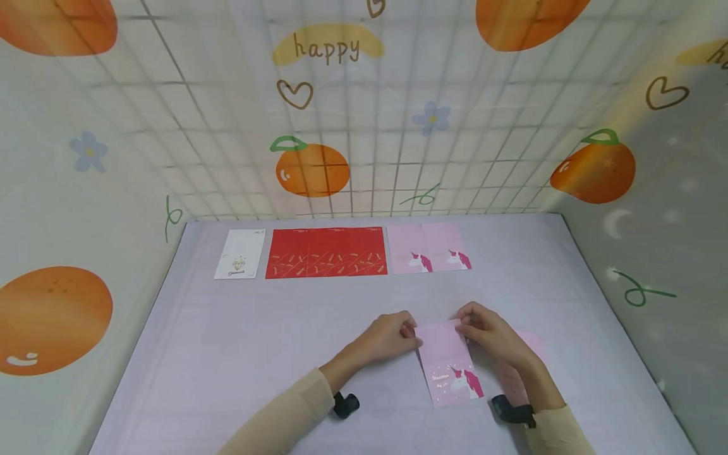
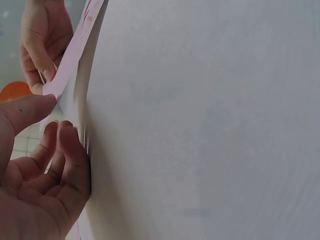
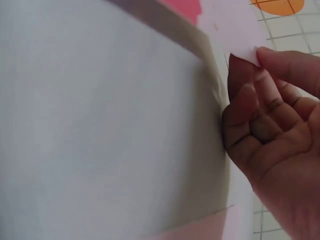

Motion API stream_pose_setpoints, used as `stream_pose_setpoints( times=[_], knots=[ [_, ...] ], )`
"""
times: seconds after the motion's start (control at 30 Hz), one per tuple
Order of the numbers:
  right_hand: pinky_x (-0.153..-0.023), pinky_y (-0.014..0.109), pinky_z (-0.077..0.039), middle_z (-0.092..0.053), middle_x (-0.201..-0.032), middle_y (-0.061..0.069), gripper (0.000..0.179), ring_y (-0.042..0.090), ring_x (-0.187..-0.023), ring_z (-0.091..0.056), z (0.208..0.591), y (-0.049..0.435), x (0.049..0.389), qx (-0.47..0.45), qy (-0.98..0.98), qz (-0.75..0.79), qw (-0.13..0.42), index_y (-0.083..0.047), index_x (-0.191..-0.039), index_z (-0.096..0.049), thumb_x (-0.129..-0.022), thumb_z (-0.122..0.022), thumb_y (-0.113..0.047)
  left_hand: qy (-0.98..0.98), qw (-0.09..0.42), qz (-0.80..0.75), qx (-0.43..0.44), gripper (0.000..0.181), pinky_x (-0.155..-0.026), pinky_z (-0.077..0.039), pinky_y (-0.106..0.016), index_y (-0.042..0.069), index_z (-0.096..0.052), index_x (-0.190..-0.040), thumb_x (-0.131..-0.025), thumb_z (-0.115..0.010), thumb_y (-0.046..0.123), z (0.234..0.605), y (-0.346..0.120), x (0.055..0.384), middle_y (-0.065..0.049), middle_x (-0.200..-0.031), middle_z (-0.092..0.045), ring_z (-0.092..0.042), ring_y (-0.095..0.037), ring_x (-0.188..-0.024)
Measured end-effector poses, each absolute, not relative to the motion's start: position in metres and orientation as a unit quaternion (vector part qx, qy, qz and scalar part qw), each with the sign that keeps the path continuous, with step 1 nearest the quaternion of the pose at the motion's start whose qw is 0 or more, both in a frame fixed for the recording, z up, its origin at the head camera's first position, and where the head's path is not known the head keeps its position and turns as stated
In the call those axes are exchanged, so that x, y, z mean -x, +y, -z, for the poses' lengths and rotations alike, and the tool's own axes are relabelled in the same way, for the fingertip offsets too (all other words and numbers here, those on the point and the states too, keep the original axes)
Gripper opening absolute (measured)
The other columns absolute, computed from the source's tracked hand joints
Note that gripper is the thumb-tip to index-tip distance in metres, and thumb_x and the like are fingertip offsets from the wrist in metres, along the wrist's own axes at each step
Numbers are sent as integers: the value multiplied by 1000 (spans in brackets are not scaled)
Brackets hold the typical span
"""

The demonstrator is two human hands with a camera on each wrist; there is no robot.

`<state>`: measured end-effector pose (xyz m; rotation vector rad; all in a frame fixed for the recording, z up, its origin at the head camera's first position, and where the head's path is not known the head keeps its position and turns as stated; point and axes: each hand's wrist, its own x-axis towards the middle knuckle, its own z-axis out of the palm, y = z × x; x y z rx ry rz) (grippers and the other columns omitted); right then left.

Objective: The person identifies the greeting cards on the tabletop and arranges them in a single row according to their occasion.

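A pink card with a white and magenta unicorn (image 1: 446, 354) is between my two hands over the near right part of the table. My left hand (image 1: 392, 335) pinches its upper left edge; in the left wrist view the thumb (image 2: 37, 111) lies on the card and the fingers curl behind it. At the upper right corner, my right hand (image 1: 491, 332) grips the card between thumb and fingers, seen closely in the right wrist view (image 3: 280, 115). Another pink card (image 1: 531, 344) lies on the table, partly hidden under my right forearm.
Along the table's far side lie a white card with a diamond (image 1: 239, 253), red cards with gold marks (image 1: 327, 253) side by side, and two pink unicorn cards (image 1: 429, 249). A curtain printed with oranges (image 1: 313, 169) hangs behind, over a wire grid.
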<state>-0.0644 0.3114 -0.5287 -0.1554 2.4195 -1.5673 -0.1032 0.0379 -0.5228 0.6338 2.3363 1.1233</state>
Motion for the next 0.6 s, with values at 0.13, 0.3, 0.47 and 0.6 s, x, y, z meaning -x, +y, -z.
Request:
stream_pose_setpoints(
  times=[0.13, 0.3, 0.47, 0.6],
  knots=[
    [-87, 33, -54, -62, -101, 9, 21, 26, -95, -64, 530, 312, 64, 47, 824, 551, 125, -15, -114, -61, -97, -69, -24, 825, 244, -455, -229, 22, -66, -52, -23, 13, -65, -105, -90, -76, 23, 524, 38, 101, 10, -84, -63, -60, -6, -73],
    [-87, 37, -55, -61, -106, 11, 23, 27, -98, -66, 531, 312, 65, 41, 814, 567, 120, -14, -115, -59, -97, -68, -25, 783, 268, -524, -200, 23, -65, -56, -25, 12, -63, -106, -90, -76, 23, 528, 40, 99, 6, -84, -65, -67, -14, -69],
    [-85, 36, -56, -60, -105, 13, 28, 30, -97, -65, 528, 312, 66, 20, 809, 578, 102, -11, -120, -56, -99, -66, -27, 750, 279, -577, -165, 26, -67, -59, -30, 9, -61, -107, -91, -75, 22, 529, 42, 99, 0, -89, -65, -69, -18, -73],
    [-87, 33, -55, -58, -109, 15, 31, 30, -98, -65, 522, 310, 67, -9, 804, 589, 83, -10, -121, -53, -99, -64, -29, 721, 290, -614, -140, 24, -68, -60, -34, 8, -62, -108, -91, -75, 18, 530, 43, 100, -4, -91, -64, -70, -18, -73]
  ],
)
